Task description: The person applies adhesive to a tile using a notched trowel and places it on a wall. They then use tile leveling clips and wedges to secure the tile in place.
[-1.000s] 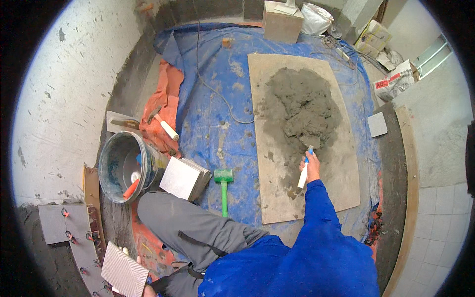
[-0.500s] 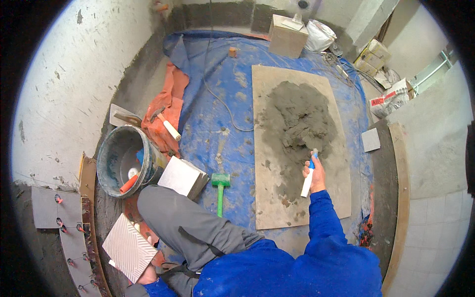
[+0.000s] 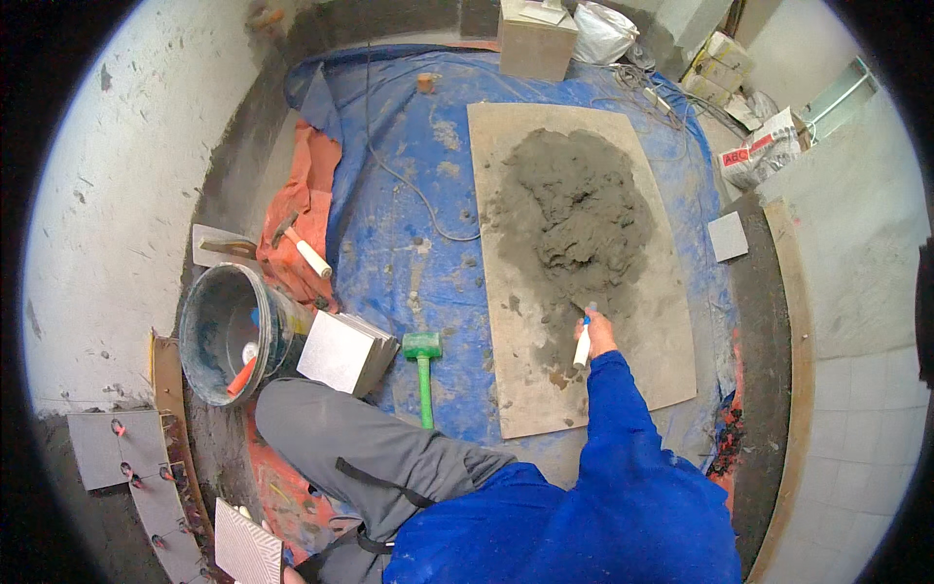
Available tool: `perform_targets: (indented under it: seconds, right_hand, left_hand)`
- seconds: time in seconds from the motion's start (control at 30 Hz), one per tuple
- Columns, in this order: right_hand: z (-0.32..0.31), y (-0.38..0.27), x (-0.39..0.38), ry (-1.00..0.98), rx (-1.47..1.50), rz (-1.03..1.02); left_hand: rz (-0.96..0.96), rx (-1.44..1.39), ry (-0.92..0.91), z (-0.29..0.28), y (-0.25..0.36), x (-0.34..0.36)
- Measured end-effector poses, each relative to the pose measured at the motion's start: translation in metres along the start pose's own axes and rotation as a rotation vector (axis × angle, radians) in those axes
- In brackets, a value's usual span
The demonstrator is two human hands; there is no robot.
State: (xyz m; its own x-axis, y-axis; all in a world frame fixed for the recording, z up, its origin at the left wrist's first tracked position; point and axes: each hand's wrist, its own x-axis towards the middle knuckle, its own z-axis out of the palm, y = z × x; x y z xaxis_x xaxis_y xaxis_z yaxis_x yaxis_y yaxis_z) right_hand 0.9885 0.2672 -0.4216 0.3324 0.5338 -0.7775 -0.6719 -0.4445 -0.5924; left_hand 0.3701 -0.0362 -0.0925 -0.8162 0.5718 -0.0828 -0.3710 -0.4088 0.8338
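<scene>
As the head view shows, the right hand (image 3: 600, 336) reaches over a board (image 3: 516, 389), its fingers wrapped round the white and blue handle of a trowel (image 3: 582, 350), whose blade is hard to make out at the near edge of the mortar (image 3: 584, 209). With the handle pointing back toward the person, the blade presumably faces the heap. The board likely keeps the mortar off the blue sheet (image 3: 399, 107) beneath. At the lower left, the left hand (image 3: 291, 575) is mostly hidden, yet its fingers appear to grip a tile (image 3: 248, 545) by its edges, ridged face up, probably so the palm supports the flat side. Near the knee (image 3: 292, 419), a tile stack (image 3: 336, 352) and a green mallet (image 3: 422, 346) sit within easy reach, with the bucket (image 3: 190, 350) just beside the stack.
</scene>
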Motion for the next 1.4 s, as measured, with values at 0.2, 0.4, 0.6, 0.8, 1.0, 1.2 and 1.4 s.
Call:
perform_targets:
  seconds: [0.2, 0.4, 0.6, 0.8, 1.0, 1.2, 1.4]
  right_hand:
    - [0.015, -0.043, 0.043, -0.114, -0.039, -0.084]
    - [0.013, -0.042, 0.021, -0.161, 0.112, -0.161]
    - [0.018, -0.068, -0.06, -0.401, 0.029, -0.381]
    - [0.127, -0.107, -0.194, -0.616, -0.403, -0.527]
    - [0.27, -0.042, -0.356, -1.254, -0.519, -0.888]
    - [0.343, 0.072, -0.468, -1.728, -1.017, -1.208]
    - [0.386, 0.17, -0.512, -2.044, -0.976, -1.857]
  left_hand:
    - [-0.03, -0.095, -0.404, -0.02, 0.004, 0.017]
    - [-0.099, -0.147, -0.752, -0.045, 0.008, 0.038]
    - [-0.116, -0.15, -0.833, -0.061, -0.003, 0.049]
    - [-0.238, -0.461, -0.405, -0.049, -0.017, 0.042]
    - [-0.398, -0.724, -0.502, 0.024, 0.003, 0.074]
    - [-0.196, -0.572, -0.476, 0.013, 0.038, 0.072]
    - [-0.121, -0.964, -0.279, -0.042, 0.033, 0.076]
